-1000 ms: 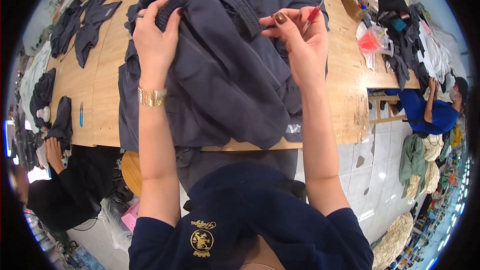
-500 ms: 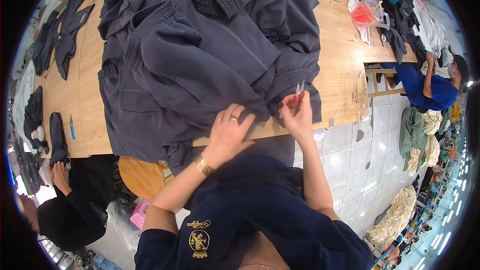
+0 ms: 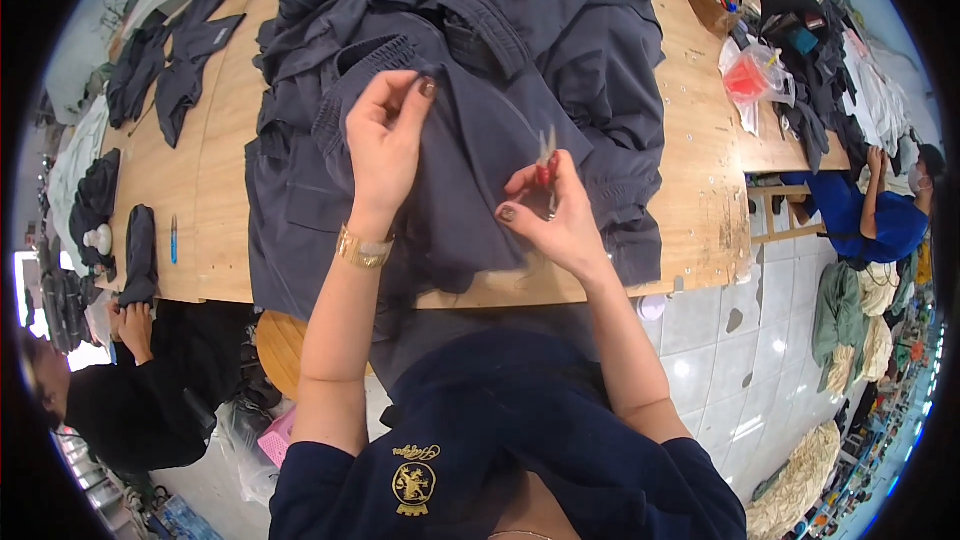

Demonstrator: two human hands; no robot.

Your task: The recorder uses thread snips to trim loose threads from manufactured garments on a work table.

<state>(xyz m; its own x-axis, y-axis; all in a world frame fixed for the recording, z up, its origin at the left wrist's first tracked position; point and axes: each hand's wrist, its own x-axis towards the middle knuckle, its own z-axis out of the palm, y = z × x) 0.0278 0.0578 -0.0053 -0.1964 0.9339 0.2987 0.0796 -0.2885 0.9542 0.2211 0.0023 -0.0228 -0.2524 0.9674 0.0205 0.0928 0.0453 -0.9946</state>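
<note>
A pile of dark grey garments (image 3: 590, 50) with gathered elastic bands covers the middle of the wooden table (image 3: 222, 200). My left hand (image 3: 385, 145) is raised over the pile, thumb and fingers pinched at the upper part of one dark grey garment (image 3: 450, 180). That garment hangs from the pinch toward the table's near edge, its lower end blurred. In my right hand (image 3: 568, 225) is a small pair of thread snips (image 3: 547, 158) with red on the handles, blades pointing up. The snips are over the garments, to the right of the lifted cloth.
A blue pen-like tool (image 3: 174, 240) and a folded dark piece (image 3: 141, 255) lie on the left. A person in black (image 3: 130, 400) sits there; another in blue (image 3: 870, 215) sits far right. A bag with something red (image 3: 750, 75) rests on the right. A wooden stool (image 3: 283, 350) stands below.
My left hand has gone from lying flat on the cloth to pinching and lifting a garment. My right hand with the snips has shifted left and slightly up. The whole view has shifted somewhat.
</note>
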